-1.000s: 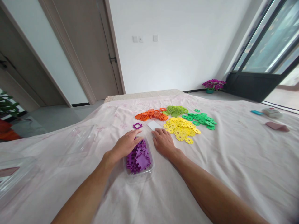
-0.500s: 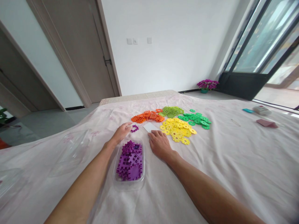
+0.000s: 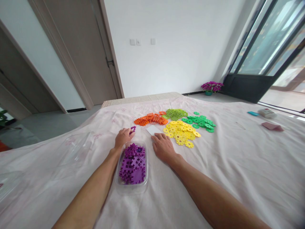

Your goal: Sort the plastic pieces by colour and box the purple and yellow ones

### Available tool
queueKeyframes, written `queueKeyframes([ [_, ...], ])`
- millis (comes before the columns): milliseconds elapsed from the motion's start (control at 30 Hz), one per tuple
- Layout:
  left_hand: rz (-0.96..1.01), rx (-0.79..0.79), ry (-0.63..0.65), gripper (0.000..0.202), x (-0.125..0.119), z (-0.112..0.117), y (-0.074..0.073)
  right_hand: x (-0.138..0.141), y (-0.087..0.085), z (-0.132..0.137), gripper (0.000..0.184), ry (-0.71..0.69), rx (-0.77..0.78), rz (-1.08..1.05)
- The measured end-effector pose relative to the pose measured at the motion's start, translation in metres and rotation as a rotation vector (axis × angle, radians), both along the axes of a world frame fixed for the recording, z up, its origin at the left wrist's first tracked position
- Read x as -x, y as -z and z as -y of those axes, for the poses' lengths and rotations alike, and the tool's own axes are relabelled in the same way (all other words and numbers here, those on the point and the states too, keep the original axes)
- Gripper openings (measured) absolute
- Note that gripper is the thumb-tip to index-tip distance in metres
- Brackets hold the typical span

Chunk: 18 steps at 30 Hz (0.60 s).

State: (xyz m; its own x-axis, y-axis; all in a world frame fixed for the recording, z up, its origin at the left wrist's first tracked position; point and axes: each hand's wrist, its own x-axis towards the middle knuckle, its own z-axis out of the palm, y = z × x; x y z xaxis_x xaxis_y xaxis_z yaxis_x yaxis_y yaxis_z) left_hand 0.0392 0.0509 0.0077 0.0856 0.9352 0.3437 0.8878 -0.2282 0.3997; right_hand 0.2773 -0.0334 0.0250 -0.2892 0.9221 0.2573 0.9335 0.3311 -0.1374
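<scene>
My left hand is closed on a purple notched ring piece, part of which shows beyond the fingertips. Just in front of that wrist stands a clear plastic tub full of purple notched building pieces. Across from it, my right hand has its fingers bent over the near edge of a white card lying on the cloth. Close by that hand spreads a pile of yellow notched discs.
Behind the card lie piles of orange pieces, light green pieces and green discs. Clear plastic containers sit on the left of the cloth. A pink item and a blue item rest at the right.
My left hand has drawn back toward the tub and closed on the purple ring piece, which was lying beside it on the cloth. My right hand stays at the white card.
</scene>
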Motion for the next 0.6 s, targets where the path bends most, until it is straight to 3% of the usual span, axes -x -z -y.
queueKeyframes([
  [133, 0.116, -0.015, -0.138, 0.043, 0.012, 0.008, -0.005, 0.000, 0.000, 0.000, 0.034, 0.002, -0.001, 0.004],
  [267, 0.524, -0.100, -0.219, 0.049, 0.019, 0.017, -0.019, 0.000, 0.001, 0.000, 0.033, -0.009, -0.024, -0.004],
  [367, 0.767, -0.112, -0.088, 0.045, 0.019, 0.024, -0.041, 0.000, 0.001, -0.001, 0.033, -0.010, -0.016, -0.004],
  [433, 0.821, -0.091, 0.020, 0.044, 0.019, 0.030, -0.061, 0.000, 0.000, -0.001, 0.033, -0.010, -0.011, -0.003],
  [533, 0.770, -0.035, 0.192, 0.043, 0.022, 0.047, -0.095, 0.000, 0.000, -0.001, 0.034, -0.015, -0.011, 0.000],
  [600, 0.636, 0.127, 0.324, 0.044, 0.022, 0.061, -0.113, 0.000, 0.000, -0.001, 0.034, -0.015, -0.012, -0.001],
])
